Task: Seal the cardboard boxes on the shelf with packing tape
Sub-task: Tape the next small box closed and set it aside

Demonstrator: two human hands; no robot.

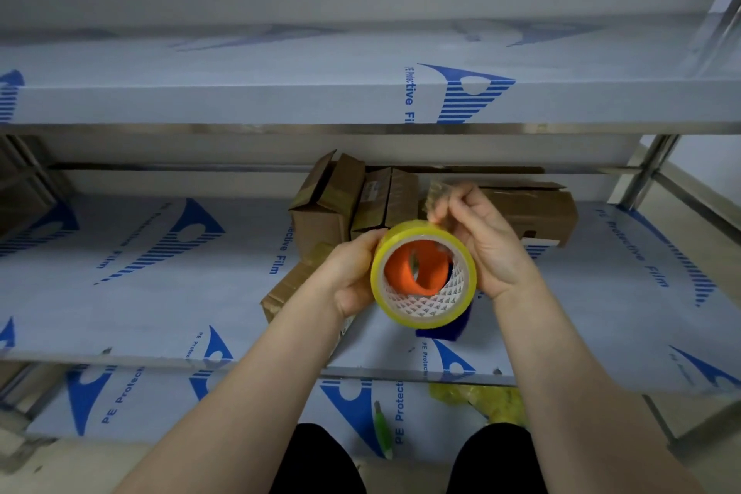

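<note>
1. The left grip (353,273) is curled round the left side of the tape roll (431,318) and holds it upright in the air, in front of the shelf (160,293), with the open core turned toward the person. Held that way, I judge, the outer turn stays within reach of the other hand.
2. The right grip (485,245) is closed at the top of the roll. Its fingertips pinch the tape end (437,192), a crumpled clear strip that rises just above them. This looks like freeing a length before any box is sealed.
3. An orange piece (425,269) sits inside the roll's core; what it is, I cannot tell.
4. The cardboard boxes lie behind the hands, toward the back edge of the shelf:
   - The upright box (320,213) has its flaps standing open, so it is not yet sealed. Its contents are hidden.
   - The long box (533,213) lies on its side to the right.
   - The flat box (288,289) lies nearer the front edge, partly under the left wrist.
5. On the lower shelf lie a green tool (383,433) and yellow plastic (481,401).
</note>
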